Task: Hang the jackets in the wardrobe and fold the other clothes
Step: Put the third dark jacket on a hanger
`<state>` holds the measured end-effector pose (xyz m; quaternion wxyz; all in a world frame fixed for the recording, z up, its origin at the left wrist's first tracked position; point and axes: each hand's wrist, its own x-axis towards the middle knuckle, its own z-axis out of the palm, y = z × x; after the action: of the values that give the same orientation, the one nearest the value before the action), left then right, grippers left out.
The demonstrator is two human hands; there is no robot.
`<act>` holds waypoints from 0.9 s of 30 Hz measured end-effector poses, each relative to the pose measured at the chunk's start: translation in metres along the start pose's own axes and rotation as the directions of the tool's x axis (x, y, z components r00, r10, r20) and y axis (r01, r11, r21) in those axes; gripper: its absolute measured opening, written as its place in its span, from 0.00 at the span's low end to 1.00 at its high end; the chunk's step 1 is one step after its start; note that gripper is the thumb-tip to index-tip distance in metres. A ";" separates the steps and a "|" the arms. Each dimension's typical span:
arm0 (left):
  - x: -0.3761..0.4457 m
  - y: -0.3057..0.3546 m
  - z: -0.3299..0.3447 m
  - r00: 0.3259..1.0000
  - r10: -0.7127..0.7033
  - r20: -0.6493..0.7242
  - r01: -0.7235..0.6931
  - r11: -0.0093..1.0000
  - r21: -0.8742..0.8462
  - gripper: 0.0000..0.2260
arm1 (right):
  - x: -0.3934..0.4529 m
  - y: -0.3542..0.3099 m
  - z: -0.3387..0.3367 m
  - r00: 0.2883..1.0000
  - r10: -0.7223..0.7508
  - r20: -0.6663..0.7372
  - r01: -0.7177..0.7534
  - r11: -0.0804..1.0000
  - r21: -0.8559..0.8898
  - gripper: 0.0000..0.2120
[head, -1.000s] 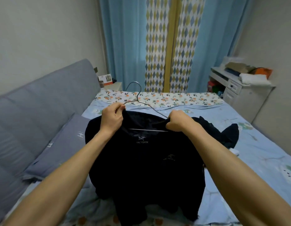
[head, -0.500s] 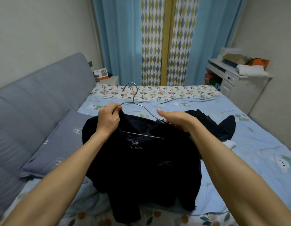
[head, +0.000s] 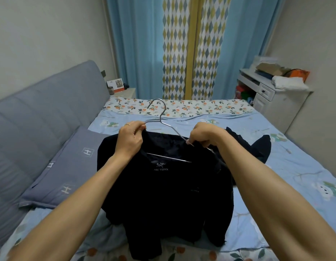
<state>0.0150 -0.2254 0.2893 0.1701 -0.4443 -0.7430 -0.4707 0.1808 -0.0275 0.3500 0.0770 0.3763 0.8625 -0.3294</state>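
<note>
Bed (head: 276, 140) with blue patterned sheet, spread wide beneath everything. Above its near half, a dark jacket (head: 163, 185), held up and draping down onto the sheet. Behind it to the right, another dark garment (head: 257, 147) crumpled on the bed. Threaded into the jacket's neck, a thin wire hanger (head: 159, 117), hook upright. Left hand (head: 130, 140) pinching collar and hanger wire at one shoulder; right hand (head: 204, 134) curled round collar and wire at the other. Judged soft, light, floppy, likely slick shell fabric, prone to sliding off bare wire. Best grip: at the shoulders until seated, then by the hook. Wardrobe not in view.
</note>
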 end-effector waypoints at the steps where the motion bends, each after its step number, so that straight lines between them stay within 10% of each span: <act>1: 0.001 -0.001 -0.002 1.000 0.015 0.018 -0.015 1.000 0.010 0.06 | -0.002 -0.001 -0.003 0.999 -0.025 -0.032 0.028 0.992 0.120 0.10; 7: 0.004 -0.002 0.005 0.990 -0.015 0.138 0.005 0.997 0.072 0.07 | -0.016 -0.019 -0.001 0.924 -0.142 -0.356 0.375 0.523 0.765 0.09; 12: 0.018 0.011 0.002 0.995 -0.101 0.000 0.101 0.994 -0.039 0.08 | -0.019 -0.010 0.022 0.784 -0.254 -0.567 0.394 0.909 0.138 0.12; 23: 0.018 0.016 -0.015 0.987 -0.155 0.039 0.158 0.986 -0.058 0.09 | -0.018 0.026 0.042 0.686 -0.585 -0.432 0.394 0.798 -0.455 0.06; 27: 0.021 0.025 -0.023 0.977 -0.104 0.184 0.114 0.993 -0.044 0.06 | -0.012 0.025 0.044 0.617 -0.526 -0.586 0.406 0.850 -0.336 0.10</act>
<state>0.0199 -0.2302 0.3282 0.0637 -0.4482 -0.7657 -0.4569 0.2015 -0.0495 0.3082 -0.2884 0.2216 0.9251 -0.1087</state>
